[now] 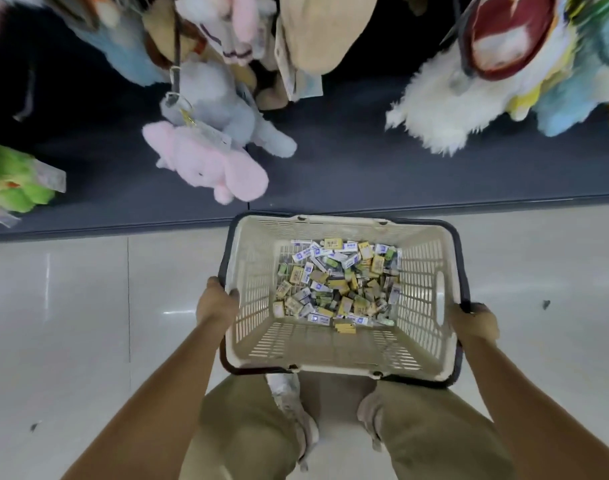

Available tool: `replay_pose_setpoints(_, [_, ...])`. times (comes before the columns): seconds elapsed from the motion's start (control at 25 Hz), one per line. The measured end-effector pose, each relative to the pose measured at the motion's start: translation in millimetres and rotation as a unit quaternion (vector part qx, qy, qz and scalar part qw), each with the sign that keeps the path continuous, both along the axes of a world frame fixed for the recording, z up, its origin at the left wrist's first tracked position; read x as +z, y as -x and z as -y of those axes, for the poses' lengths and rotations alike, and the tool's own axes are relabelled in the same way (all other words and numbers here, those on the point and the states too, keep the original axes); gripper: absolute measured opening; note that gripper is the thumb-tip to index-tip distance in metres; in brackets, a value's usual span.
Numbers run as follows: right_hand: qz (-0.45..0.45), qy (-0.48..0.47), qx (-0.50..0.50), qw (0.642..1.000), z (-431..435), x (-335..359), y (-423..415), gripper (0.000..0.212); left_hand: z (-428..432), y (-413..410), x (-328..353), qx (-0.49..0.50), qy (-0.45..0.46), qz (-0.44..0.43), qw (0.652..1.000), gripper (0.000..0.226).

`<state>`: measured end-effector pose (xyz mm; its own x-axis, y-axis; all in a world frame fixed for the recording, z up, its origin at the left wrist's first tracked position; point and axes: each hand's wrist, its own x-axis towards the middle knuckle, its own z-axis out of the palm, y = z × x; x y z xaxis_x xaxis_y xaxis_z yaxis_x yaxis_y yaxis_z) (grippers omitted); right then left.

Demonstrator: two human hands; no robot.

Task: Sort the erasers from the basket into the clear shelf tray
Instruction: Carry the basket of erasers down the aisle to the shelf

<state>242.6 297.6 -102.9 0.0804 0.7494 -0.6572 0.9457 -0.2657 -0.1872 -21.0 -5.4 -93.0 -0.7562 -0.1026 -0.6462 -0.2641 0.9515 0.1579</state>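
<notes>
- Cream plastic basket, one only, with slatted walls and a dark handle frame lying around its rim; it is held over the floor in front of the person's knees.
- Erasers lie in a loose heap on the basket bottom, dozens of them and too many to count, in white-blue, yellow and green wrappers.
- Two bare hands grip the basket: the left hand is closed over the left rim, fingers curled inside the wall.
- Right hand is clamped on the right rim and the dark frame; its fingers are hidden behind the basket.
- Both forearms reach forward and slightly inward, over khaki trousers and two pale shoes.
- Floor is glossy pale tile; beyond it runs a dark shelf base.
- Plush toys hang above: a green one at far left, a pink one, a grey one, a white furry one at right.
</notes>
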Motion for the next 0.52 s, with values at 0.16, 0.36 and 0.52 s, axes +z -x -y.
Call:
replay_pose_setpoints(0.16, [-0.064, 0.007, -0.045, 0.997, 1.8, 35.0, 12.2, 0.033, -7.9, 0.8, 34.3, 0.105, -0.092, 0.023, 0.99, 0.027])
replay_pose_setpoints(0.36, [-0.116, 0.084, -0.027, 0.989, 38.5, 104.1, 42.1, 0.016, -56.2, -38.3, 113.7, -0.022, -0.105, 0.068, 0.992, 0.021])
replay_pose_setpoints(0.52, [-0.133, 0.088, -0.024, 0.987, 53.1, 172.7, 33.1, 0.016, -73.3, -65.3, 181.9, -0.078, -0.13, 0.076, 0.986, 0.018])
